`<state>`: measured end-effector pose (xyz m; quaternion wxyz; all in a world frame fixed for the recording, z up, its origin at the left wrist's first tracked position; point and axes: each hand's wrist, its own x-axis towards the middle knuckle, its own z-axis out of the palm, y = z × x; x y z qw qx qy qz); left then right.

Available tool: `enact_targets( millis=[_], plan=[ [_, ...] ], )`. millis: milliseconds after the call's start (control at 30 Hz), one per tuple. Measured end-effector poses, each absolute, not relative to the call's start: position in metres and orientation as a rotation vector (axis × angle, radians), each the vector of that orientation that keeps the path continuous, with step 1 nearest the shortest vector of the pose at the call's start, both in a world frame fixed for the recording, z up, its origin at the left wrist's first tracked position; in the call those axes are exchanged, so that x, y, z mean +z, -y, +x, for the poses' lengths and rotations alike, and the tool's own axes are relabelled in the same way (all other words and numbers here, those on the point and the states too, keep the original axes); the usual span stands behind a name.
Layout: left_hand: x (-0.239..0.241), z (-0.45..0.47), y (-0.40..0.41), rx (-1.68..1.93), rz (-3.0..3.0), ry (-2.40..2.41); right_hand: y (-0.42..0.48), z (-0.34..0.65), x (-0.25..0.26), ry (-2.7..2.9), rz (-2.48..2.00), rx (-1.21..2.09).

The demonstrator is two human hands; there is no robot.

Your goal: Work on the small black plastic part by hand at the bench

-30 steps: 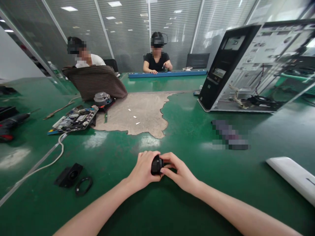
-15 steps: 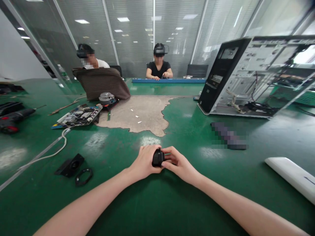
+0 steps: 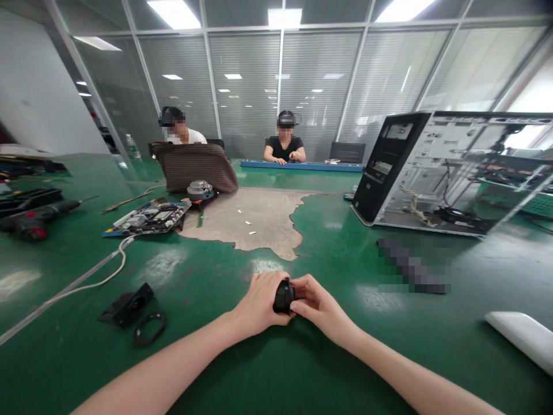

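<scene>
You grip the small round black plastic part between both hands, your left hand cupping it, your right hand pinching its side, just above the green surface. You seem mid-twist; next, firm counter-rotation.

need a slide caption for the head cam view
Left hand and right hand grip a small black part over the green table.
</scene>
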<state>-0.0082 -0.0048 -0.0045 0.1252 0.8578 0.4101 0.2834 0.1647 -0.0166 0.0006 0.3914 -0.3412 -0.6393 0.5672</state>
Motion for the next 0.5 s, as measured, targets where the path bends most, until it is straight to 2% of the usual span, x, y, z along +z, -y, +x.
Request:
enact_targets(
  millis=[500],
  plan=[
    [-0.0056,-0.0057,0.0031,0.858,2.532,-1.212,0.0182,0.1642,0.0003,1.642,-0.928,1.398]
  ],
)
